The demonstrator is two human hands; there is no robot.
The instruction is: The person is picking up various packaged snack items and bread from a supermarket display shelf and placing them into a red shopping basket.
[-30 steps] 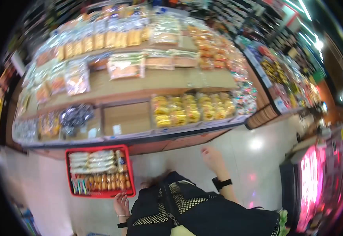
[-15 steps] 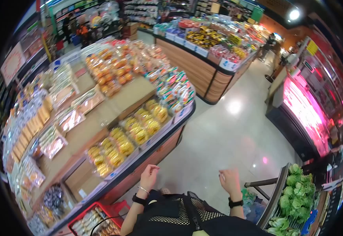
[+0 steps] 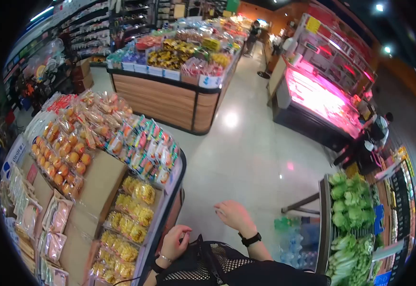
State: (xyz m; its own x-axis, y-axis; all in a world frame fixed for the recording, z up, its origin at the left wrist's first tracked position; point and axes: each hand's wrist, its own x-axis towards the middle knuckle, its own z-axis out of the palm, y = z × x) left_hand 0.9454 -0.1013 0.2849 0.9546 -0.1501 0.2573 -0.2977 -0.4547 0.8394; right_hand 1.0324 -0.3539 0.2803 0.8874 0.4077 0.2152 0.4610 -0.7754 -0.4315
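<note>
My left hand [image 3: 173,242] hangs at waist height beside the display stand, fingers loosely bent with a gap at the thumb and nothing in it. Nearest to it are clear packs of yellow curly noodle-like food [image 3: 127,245] in a carton on the stand. Out in front of my body, over the aisle, my right hand [image 3: 234,214] is open, with its fingers loosely extended. It touches nothing. A bracelet [image 3: 165,258] circles the left wrist and a black watch [image 3: 250,239] the right one.
Left are bagged round buns [image 3: 62,157] and colourful packets [image 3: 143,148]. A wood-panelled snack island [image 3: 160,97] stands ahead. Right are a pink-lit counter [image 3: 317,95], a person [image 3: 377,131], and a rack of green vegetables [image 3: 353,200] with bottles [image 3: 294,240] beside it. Pale floor [image 3: 246,157] runs between.
The view has turned right and moved forward along the aisle. My right hand has swung inward across my front, and my left hand sits lower. The red basket at lower left has left the view.
</note>
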